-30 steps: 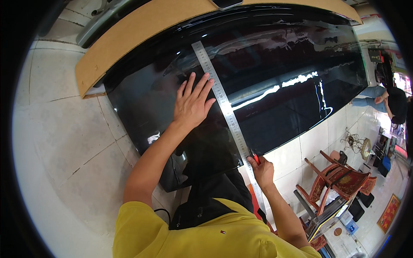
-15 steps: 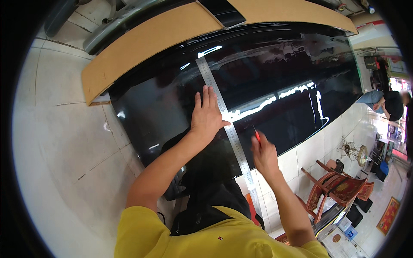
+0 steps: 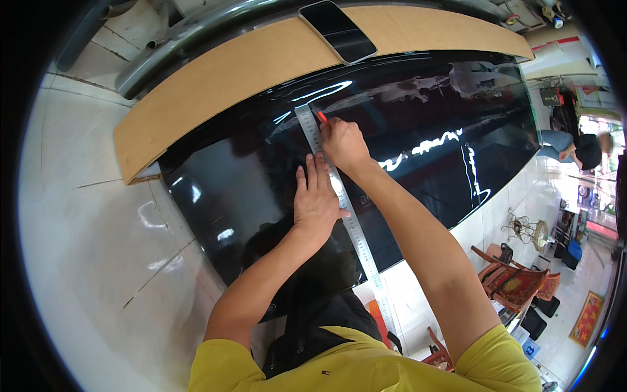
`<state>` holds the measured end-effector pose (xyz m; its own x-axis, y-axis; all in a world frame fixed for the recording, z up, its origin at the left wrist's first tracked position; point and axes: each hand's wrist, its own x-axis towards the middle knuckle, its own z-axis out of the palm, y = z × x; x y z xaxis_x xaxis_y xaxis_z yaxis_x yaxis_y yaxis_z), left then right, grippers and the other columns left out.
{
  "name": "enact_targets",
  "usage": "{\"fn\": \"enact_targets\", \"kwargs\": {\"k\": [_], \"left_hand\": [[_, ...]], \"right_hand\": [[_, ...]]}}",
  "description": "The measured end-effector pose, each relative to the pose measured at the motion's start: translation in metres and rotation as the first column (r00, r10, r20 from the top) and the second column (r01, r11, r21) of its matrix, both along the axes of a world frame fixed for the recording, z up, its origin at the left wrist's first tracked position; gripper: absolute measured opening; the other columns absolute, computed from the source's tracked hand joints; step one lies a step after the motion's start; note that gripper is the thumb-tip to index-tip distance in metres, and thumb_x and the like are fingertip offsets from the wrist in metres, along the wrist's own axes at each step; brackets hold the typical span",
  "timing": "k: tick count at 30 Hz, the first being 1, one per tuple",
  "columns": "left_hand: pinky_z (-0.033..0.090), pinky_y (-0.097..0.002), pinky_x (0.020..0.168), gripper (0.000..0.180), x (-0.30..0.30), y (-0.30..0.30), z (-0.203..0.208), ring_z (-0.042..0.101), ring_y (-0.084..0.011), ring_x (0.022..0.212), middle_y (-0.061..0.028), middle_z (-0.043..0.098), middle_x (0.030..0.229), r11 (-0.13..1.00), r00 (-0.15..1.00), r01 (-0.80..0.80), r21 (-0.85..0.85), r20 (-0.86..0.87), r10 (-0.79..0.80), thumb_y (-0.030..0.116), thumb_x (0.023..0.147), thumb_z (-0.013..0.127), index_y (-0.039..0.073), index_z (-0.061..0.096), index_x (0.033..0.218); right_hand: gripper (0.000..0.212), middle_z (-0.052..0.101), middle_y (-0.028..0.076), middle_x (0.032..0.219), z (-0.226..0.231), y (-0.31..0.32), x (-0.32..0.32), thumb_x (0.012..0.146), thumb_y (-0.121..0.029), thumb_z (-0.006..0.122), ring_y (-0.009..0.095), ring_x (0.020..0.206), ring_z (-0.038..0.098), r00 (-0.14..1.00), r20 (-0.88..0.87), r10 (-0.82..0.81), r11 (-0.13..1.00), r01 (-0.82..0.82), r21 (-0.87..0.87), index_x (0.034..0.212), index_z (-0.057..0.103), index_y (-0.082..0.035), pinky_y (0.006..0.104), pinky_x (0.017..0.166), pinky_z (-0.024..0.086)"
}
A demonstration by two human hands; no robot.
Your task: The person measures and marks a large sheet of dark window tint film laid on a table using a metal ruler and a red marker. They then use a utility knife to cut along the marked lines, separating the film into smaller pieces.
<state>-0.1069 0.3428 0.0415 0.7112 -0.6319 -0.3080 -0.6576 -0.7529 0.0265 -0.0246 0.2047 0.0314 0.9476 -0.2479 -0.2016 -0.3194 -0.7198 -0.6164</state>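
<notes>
A long steel ruler [image 3: 357,234] lies across a glossy black sheet [image 3: 228,176], running from near its far edge to past its near edge. My left hand [image 3: 316,196] presses flat on the ruler's left side, fingers stretched forward and thumb out over the metal. My right hand [image 3: 345,142] is closed around a slim red cutter knife [image 3: 322,117]. Its tip points at the sheet beside the ruler's far end. Whether the blade touches the sheet is too small to tell.
Beyond the sheet runs a curved tan cardboard strip [image 3: 215,81] with a smartphone [image 3: 337,31] lying on it. Wooden chairs with red patterned seats [image 3: 516,287] stand on the tiled floor at right. A person [image 3: 578,150] sits farther off at the right.
My right hand has moved away from me with the cutter knife, from beside the ruler's near half to its far end. The left hand stays on the ruler.
</notes>
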Motion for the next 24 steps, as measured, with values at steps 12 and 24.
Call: {"fn": "enact_targets", "kwargs": {"k": [12,24], "left_hand": [[0.024,-0.0557,0.128,0.119,0.003,0.001,0.003,0.026,-0.0441,0.16,-0.0314,0.029,0.171,1.0,0.998,0.0,-0.028,-0.056,-0.002,0.07,0.078,0.078,-0.013,0.043,0.156],[0.021,-0.0555,0.129,0.119,0.003,0.002,0.003,0.024,-0.0439,0.161,-0.0306,0.028,0.171,1.0,0.998,0.0,-0.01,-0.066,0.0,0.073,0.081,0.074,-0.012,0.042,0.158]], "right_hand": [[0.03,0.071,0.037,0.096,0.012,0.0,0.01,0.1,-0.017,0.057,0.053,0.096,0.072,0.994,-0.113,0.007,1.0,-0.009,-0.018,0.096,0.074,0.008,0.0534,0.089,0.061],[0.033,0.071,0.037,0.094,0.012,-0.001,0.012,0.103,-0.02,0.055,0.054,0.092,0.071,0.991,-0.113,0.076,0.994,-0.084,-0.07,0.099,0.072,0.007,0.0542,0.085,0.061]]}}
